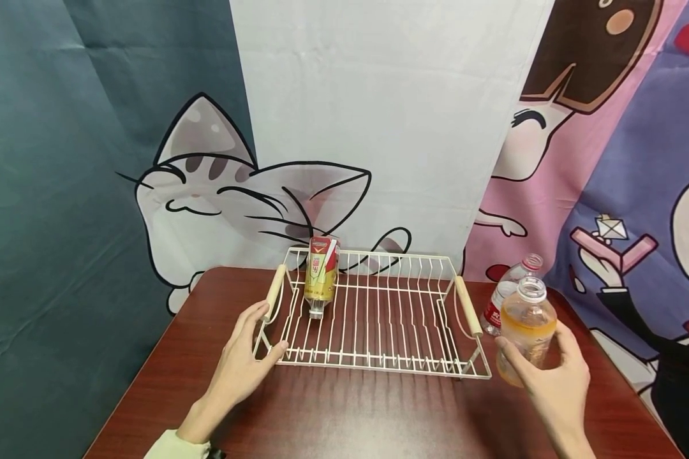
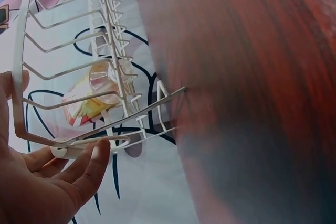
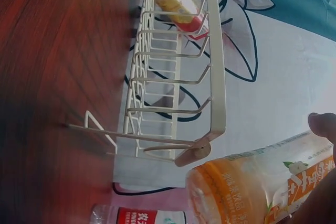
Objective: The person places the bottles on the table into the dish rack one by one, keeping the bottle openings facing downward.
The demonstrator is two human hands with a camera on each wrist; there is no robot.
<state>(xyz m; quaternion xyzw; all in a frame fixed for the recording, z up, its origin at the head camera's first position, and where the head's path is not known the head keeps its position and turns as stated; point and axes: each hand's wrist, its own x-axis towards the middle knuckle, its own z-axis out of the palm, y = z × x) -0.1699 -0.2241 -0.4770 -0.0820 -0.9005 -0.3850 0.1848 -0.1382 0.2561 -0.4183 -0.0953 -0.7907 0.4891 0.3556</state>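
Note:
A white wire dish rack [image 1: 379, 361] with pale wooden handles stands on the table. My left hand [image 1: 238, 354] is at its front left corner, fingers against the left handle [image 1: 274, 292] and thumb by the front rail, nearly straight in the head view. With thumb and fingers, my right hand [image 1: 559, 382] grips a clear plastic bottle [image 1: 527, 322] with an orange label and no cap. This bottle is upright, right of the rack, its base raised off the table in the right wrist view. A yellow-and-red bottle [image 1: 320, 274] leans in the rack's left part, narrow clear end toward me.
Behind the held bottle, another clear bottle [image 1: 498, 305] with a red label stands at the rack's right side. The reddish-brown table [image 1: 344, 414] ends at a printed cloth backdrop [image 1: 390, 127] behind the rack. More cloth hangs on both sides.

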